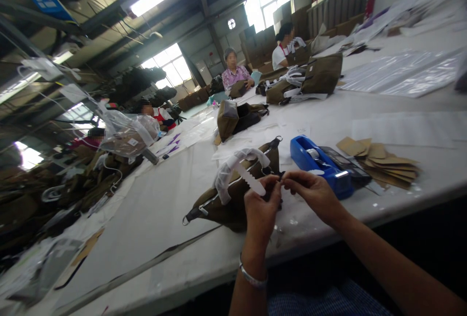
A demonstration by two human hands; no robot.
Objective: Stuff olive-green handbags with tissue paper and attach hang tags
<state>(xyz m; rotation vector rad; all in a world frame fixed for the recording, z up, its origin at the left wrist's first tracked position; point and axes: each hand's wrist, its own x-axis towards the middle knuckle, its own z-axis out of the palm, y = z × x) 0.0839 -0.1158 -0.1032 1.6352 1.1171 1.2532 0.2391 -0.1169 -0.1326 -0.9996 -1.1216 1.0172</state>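
Observation:
An olive-brown handbag (233,209) with a zipper and metal rings at its ends lies before me on the white table. White wrapping covers its handle (233,165), and a white notched strip (251,179) slants down from it. My left hand (263,201) is closed at the bag's near right side, beside the lower end of that strip. Meeting it there, my right hand (310,189) pinches with thumb and forefinger. Whatever small thing lies between the fingertips is too small and dark to name.
Right of my hands stands a blue tape dispenser (321,165), with brown card pieces (383,160) beyond it. More brown bags (237,116) lie farther up the table (164,189). Clear plastic bags (401,72) are at the far right. Several people sit in the background.

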